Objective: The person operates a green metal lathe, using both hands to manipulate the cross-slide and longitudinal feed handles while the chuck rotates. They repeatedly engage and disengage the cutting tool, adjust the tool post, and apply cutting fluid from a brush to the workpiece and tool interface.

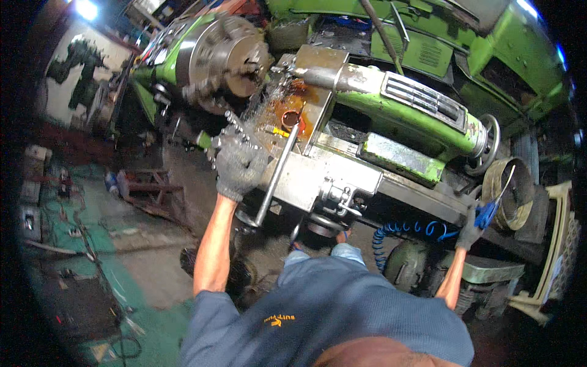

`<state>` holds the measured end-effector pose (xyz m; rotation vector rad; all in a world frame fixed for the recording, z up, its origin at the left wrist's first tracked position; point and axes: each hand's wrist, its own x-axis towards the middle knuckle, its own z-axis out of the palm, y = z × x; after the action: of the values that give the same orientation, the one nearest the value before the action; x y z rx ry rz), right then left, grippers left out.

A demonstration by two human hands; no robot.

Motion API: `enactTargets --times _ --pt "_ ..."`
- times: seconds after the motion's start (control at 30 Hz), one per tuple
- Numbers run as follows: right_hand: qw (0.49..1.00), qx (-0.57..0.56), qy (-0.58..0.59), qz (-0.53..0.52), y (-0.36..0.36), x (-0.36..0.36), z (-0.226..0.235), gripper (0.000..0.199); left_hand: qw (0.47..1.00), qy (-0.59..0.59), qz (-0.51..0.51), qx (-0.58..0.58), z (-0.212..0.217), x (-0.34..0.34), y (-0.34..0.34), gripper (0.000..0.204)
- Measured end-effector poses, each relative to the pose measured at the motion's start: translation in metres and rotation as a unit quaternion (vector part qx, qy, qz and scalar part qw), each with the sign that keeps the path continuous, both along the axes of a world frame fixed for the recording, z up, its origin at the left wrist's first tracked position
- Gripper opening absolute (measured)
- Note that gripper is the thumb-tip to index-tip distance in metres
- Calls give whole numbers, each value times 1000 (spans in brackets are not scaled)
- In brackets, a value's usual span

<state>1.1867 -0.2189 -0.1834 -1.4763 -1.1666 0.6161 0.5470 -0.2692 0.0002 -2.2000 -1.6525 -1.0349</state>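
Note:
My left hand (240, 166), in a grey glove, is closed at the front of a green lathe, beside its carriage (296, 177). Whatever its fingers grip is hidden. Close to it a long steel bar handle (276, 177) slants down across the carriage. Above stands the big round chuck (229, 61), its outer jaws blurred. Off to the right, my gloved right hand (469, 233) is wrapped round a blue air blow gun (487, 214) with a thin nozzle pointing up. A coiled blue hose (397, 229) runs leftward from the gun.
The tailstock (403, 98) with its handwheel (486, 144) sits right of the chuck. Brown fluid, metal chips and a small round cup (290, 119) lie on the carriage. A large metal ring (510, 192) stands by my right hand. A red metal frame (150, 189) rests on the left floor.

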Motion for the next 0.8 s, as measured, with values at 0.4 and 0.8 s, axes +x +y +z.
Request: enactTargets --times 0.4,0.8 --pt "862 -48 -373 340 121 -300 151 46 999 -12 45 -6 -9 -7 -2 28" --pt "743 6 -564 361 205 -446 160 38 997 -15 69 8 -25 -10 1 20"
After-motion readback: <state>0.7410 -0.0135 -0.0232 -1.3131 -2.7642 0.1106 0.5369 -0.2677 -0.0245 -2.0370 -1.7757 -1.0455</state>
